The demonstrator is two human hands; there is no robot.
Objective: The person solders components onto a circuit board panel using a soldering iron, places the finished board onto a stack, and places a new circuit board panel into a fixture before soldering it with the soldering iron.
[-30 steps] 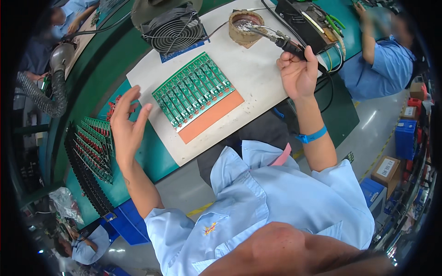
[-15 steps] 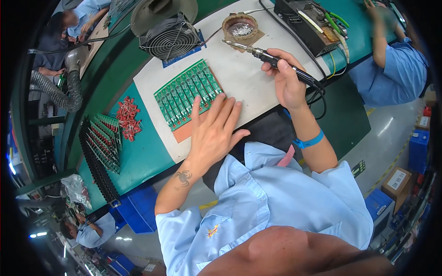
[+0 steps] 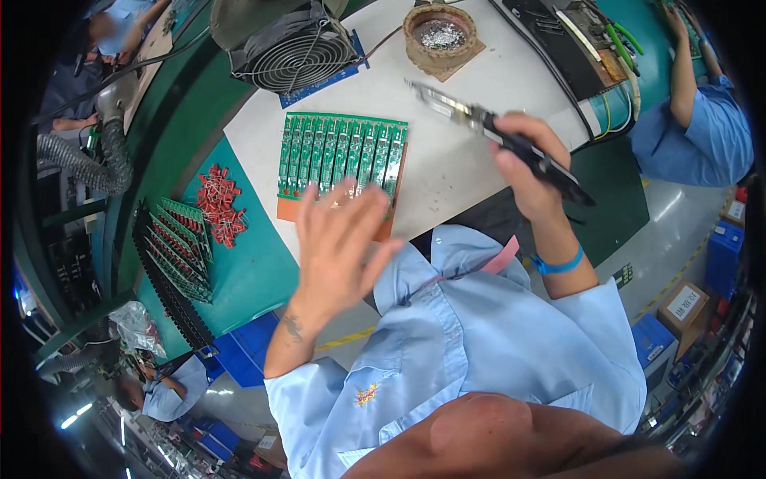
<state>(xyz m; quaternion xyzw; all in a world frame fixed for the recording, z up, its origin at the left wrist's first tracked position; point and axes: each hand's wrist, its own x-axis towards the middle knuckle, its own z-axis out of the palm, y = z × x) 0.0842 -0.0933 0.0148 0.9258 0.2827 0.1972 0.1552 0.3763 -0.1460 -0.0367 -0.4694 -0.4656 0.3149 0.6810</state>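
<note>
Over the white counter (image 3: 479, 168), the left hand (image 3: 339, 247) hovers open, fingers spread, above the near edge of the green circuit-board panel (image 3: 339, 156) on its orange carrier; half a second ago it lay lower. The panel looks light, stiff and fragile, best held by its edges. The right hand (image 3: 527, 172) grips a black soldering iron (image 3: 511, 142).

Left hand (image 3: 339, 243) raised, open, fingers spread and a little blurred, palm turned down and away, gripping nothing. Bare left forearm (image 3: 291, 331) running down to a pale blue sleeve. Right hand (image 3: 523, 164) lifted higher on the right, fingers curled tight around a dark tool. Blue band around the right wrist (image 3: 558, 262), forearm bare.
</note>
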